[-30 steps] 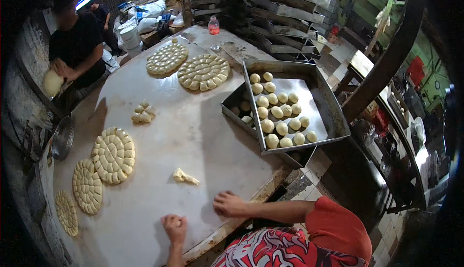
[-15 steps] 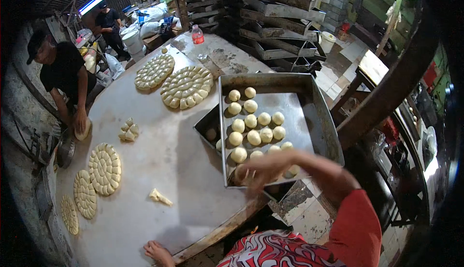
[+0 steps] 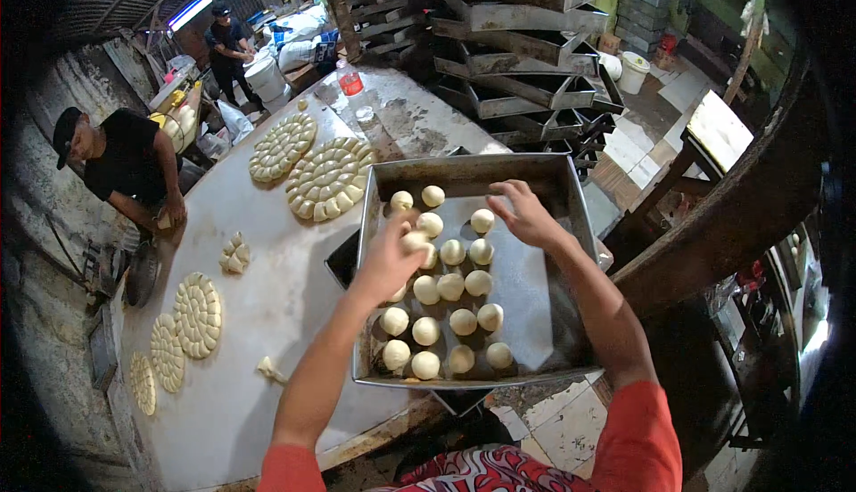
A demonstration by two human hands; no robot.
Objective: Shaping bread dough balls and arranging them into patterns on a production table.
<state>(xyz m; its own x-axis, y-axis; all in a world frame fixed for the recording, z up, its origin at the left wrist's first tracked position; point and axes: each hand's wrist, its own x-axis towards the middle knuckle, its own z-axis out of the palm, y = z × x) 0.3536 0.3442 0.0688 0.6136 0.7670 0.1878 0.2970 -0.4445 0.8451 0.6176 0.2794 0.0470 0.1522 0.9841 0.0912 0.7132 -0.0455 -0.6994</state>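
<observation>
My left hand point(image 3: 394, 251) is inside the metal tray point(image 3: 553, 164) at its left side, its fingers curled around a pale dough ball point(image 3: 415, 243). My right hand point(image 3: 519, 214) is over the tray's back right part, fingers spread and holding nothing, above and right of a lone dough ball point(image 3: 482, 221). Several round dough balls point(image 3: 451, 287) sit in loose rows on the tray bottom; some near my left hand are partly hidden by it. The tray rests on another darker tray point(image 3: 341, 258) at the table's point(image 3: 214, 412) right edge.
Scored dough rounds point(image 3: 198, 314), small dough pieces point(image 3: 234, 254) and a red-labelled bottle point(image 3: 349, 80) lie on the table. A co-worker point(image 3: 125, 158) handles something at the left edge; another person point(image 3: 227, 46) stands behind. Stacked trays point(image 3: 517, 20) rise at the back; a wooden beam point(image 3: 713, 225) is at right.
Both my hands have moved up from the table's front into the tray, the right first. The view has shifted toward the tray. The co-worker at left has lowered their hands to the table edge.
</observation>
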